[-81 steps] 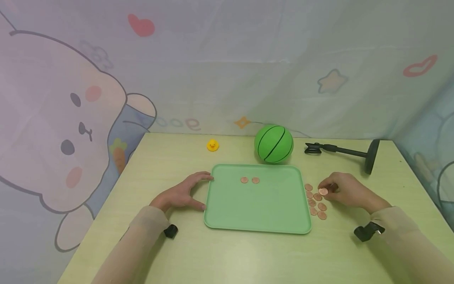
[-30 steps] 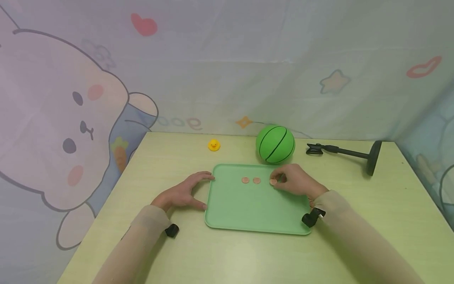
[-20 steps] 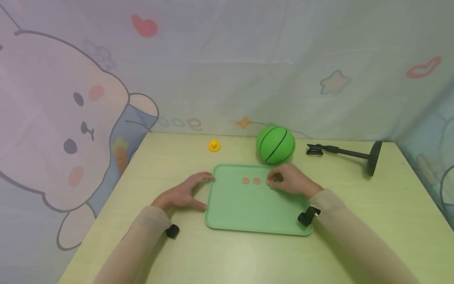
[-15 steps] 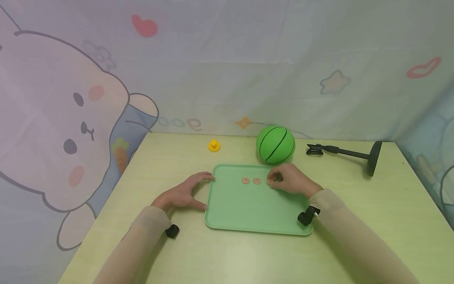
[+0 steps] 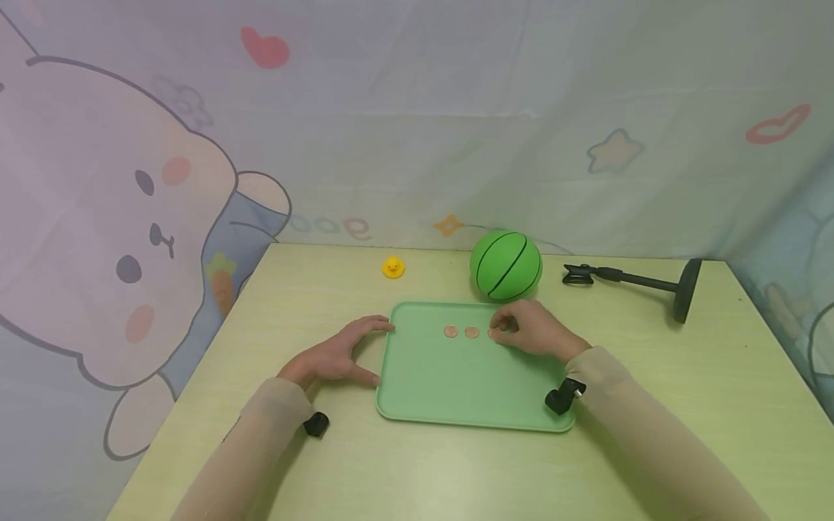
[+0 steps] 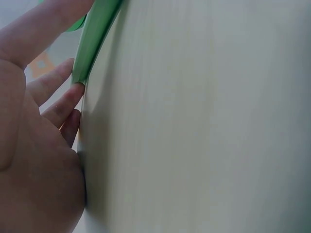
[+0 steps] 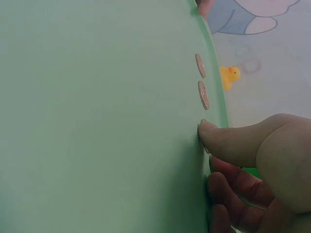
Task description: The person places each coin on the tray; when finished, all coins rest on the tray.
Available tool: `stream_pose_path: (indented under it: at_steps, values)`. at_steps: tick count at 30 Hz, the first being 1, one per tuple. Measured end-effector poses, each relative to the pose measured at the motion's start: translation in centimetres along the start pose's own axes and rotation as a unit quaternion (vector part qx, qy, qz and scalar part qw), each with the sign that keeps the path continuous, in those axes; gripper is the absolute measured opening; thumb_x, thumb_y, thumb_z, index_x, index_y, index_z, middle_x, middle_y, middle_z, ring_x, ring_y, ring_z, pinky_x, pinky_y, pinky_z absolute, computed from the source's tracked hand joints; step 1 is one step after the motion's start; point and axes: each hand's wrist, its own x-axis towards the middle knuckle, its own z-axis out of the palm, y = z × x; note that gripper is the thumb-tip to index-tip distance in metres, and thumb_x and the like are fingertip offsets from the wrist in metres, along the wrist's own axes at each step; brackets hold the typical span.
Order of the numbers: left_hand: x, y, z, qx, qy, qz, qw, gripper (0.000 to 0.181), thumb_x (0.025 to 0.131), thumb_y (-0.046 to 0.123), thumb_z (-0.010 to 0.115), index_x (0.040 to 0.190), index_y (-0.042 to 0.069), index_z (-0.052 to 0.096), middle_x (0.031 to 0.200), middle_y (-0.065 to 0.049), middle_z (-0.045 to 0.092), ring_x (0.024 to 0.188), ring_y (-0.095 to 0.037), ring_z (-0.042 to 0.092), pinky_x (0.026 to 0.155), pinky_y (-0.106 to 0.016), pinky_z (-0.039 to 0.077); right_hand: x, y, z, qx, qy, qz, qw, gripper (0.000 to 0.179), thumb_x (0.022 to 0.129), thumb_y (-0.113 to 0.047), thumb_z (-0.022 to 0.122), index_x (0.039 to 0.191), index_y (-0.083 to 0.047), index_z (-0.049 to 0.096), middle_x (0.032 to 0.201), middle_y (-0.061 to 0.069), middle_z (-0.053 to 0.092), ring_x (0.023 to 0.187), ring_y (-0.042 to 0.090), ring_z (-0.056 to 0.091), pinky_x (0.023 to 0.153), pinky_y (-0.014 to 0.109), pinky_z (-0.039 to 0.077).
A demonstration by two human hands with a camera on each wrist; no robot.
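Left hand (image 5: 334,355), loose, rests against the tray (image 5: 456,383); right hand (image 5: 538,330), pinching a coin (image 5: 491,333) on it, should release gently.

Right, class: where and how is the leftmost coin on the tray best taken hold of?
Probably by its thin edge, pinched front and back, coming down from above on the near side. The leftmost coin lies flat on the green tray, so only its edge offers a hold. A second coin sits just right of it, while bare tray lies in front.
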Motion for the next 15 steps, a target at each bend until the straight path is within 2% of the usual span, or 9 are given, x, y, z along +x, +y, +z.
stream_pose_path:
  at_steps: [15]
  values:
    - [-0.07, 0.25, 0.03, -0.001, 0.002, 0.002, 1.0000, 0.091, 0.077, 0.028, 0.095, 0.155, 0.025, 0.048, 0.171, -0.006, 0.026, 0.159, -0.035, 0.016, 0.127, -0.065, 0.013, -0.05, -0.34, -0.07, -0.006, 0.001, 0.010, 0.9999, 0.012, 0.097, -0.021, 0.077, 0.103, -0.010, 0.079, 0.095, 0.000, 0.075, 0.088, 0.017, 0.068, 0.081, 0.041, 0.057]
